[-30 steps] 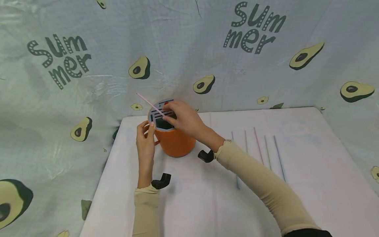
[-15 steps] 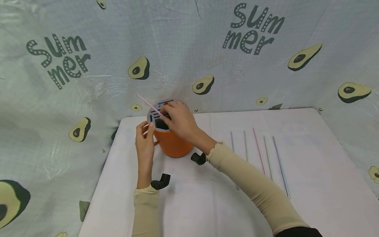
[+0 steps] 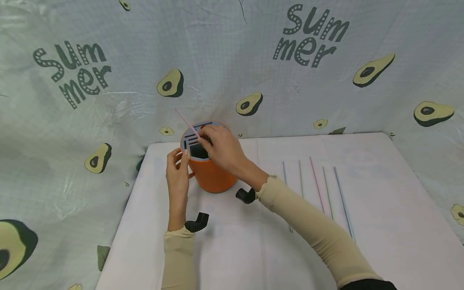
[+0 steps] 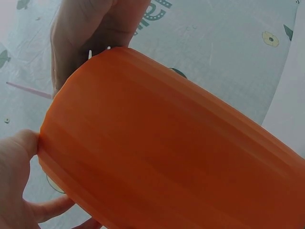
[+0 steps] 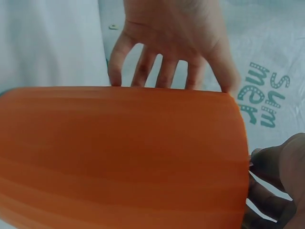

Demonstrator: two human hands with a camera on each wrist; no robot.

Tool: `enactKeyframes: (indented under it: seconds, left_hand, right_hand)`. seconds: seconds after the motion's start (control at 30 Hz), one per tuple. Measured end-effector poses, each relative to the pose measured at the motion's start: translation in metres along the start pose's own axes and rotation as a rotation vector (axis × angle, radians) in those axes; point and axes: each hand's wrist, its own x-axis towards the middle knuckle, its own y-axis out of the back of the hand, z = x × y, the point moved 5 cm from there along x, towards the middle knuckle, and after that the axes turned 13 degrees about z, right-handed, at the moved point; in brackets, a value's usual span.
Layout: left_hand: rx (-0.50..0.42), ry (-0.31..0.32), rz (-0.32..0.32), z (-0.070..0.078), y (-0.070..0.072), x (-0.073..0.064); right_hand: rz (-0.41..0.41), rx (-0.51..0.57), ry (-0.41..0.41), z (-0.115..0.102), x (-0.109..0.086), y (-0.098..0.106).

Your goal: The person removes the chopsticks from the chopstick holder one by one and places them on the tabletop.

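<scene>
An orange container [image 3: 214,177] with a slotted grey top [image 3: 197,158] stands near the table's back edge. My left hand [image 3: 177,173] holds its left side, thumb at the rim; in the right wrist view the left hand's fingers [image 5: 143,69] press along the wall. Over the top, my right hand [image 3: 222,147] pinches a thin pink straw [image 3: 186,122] that slants up and left. The straw's lower end is hidden by the right hand, so I cannot tell whether it sits in a slot. The left wrist view shows the straw's tip [image 4: 28,89] beyond the container.
Several straws lie side by side to the right: blue [image 3: 342,199], green [image 3: 327,193] and pink [image 3: 316,177] among them. My right forearm [image 3: 308,221] crosses over some of them. A patterned sheet [image 3: 217,60] hangs behind the white table [image 3: 232,257].
My right hand has shifted slightly left over the container's top. The pink straw has tipped more upright, its upper end moving right and up. The left hand stays in place.
</scene>
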Motion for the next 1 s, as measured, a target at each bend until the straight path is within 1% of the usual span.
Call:
enactKeyframes:
  seconds: [0.2, 0.3, 0.53, 0.73, 0.93, 1.0]
  left_hand:
    - [0.008, 0.010, -0.003, 0.002, 0.001, -0.001]
    - [0.002, 0.018, -0.007, 0.002, 0.001, -0.002]
    - [0.013, 0.017, -0.004, 0.002, 0.000, -0.003]
    - [0.014, 0.007, 0.010, 0.002, -0.001, -0.002]
    - [0.017, 0.017, 0.014, 0.001, -0.002, -0.002]
    - [0.021, 0.024, 0.015, 0.001, -0.002, -0.002]
  right_hand:
    - [-0.016, 0.048, -0.087, 0.001, -0.001, 0.008]
    - [-0.014, 0.097, -0.120, 0.001, -0.001, 0.011]
    - [0.017, 0.268, -0.159, 0.003, -0.001, 0.022]
    - [0.030, 0.405, -0.231, 0.006, 0.002, 0.032]
    - [0.102, 0.496, -0.260, 0.011, 0.011, 0.049]
    - [0.125, 0.547, -0.278, 0.014, 0.014, 0.056]
